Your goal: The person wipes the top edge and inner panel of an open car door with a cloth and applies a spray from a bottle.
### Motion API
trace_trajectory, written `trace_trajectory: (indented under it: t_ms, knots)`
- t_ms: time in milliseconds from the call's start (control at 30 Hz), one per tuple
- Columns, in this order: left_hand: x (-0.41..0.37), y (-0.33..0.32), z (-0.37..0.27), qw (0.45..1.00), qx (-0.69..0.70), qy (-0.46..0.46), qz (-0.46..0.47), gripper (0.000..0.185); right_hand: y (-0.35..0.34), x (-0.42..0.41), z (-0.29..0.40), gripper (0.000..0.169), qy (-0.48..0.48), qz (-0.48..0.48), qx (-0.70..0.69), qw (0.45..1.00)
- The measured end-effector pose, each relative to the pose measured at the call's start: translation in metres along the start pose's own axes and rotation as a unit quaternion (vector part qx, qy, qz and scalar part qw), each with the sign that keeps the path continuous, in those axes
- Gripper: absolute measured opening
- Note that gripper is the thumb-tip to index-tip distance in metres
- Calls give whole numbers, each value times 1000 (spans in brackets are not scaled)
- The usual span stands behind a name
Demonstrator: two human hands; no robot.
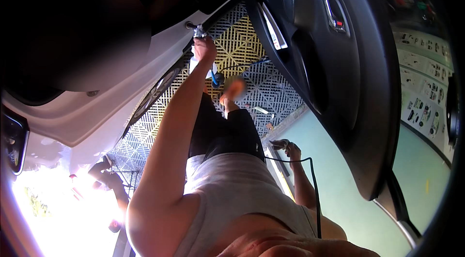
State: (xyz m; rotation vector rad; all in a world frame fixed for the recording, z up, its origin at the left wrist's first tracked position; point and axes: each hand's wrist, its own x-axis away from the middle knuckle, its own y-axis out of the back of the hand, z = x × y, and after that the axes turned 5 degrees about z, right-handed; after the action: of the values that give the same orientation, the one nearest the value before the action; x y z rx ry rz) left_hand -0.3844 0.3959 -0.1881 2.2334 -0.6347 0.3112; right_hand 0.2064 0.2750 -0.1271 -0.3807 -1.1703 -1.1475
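My left hand (205, 49) is closed around a metal spray gun (199, 31) with a whitish bottle (196, 66) beneath it. The gun is close to the pale painted door frame (170, 33) of a car; whether it touches is unclear. A blue hose (214, 78) hangs below the bottle. At the right of my body, my right hand (293, 151) holds a crumpled greyish cloth (279, 144), away from the car body.
An open car door (348, 75) with a black inner panel curves down the right side. Yellow and grey grid flooring (236, 42) lies below, with small scraps. A thin black cable (315, 184) runs past my right arm. A car wheel (156, 88) stands at the left.
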Motion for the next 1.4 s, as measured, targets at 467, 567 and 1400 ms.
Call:
trace_trajectory:
  t_ms: [467, 567, 1400]
  knots:
    - [-127, -57, -28, 992, -57, 33, 112, 47, -48, 65, 23, 24, -55, -41, -52, 996]
    - [-148, -66, -12, 983, -86, 14, 162, 48, -64, 66, 23, 21, -103, -83, -124, 983]
    - [-186, -127, -52, 969, -51, -188, 152, 31, -98, 77, 63, 24, -151, -135, -55, 978]
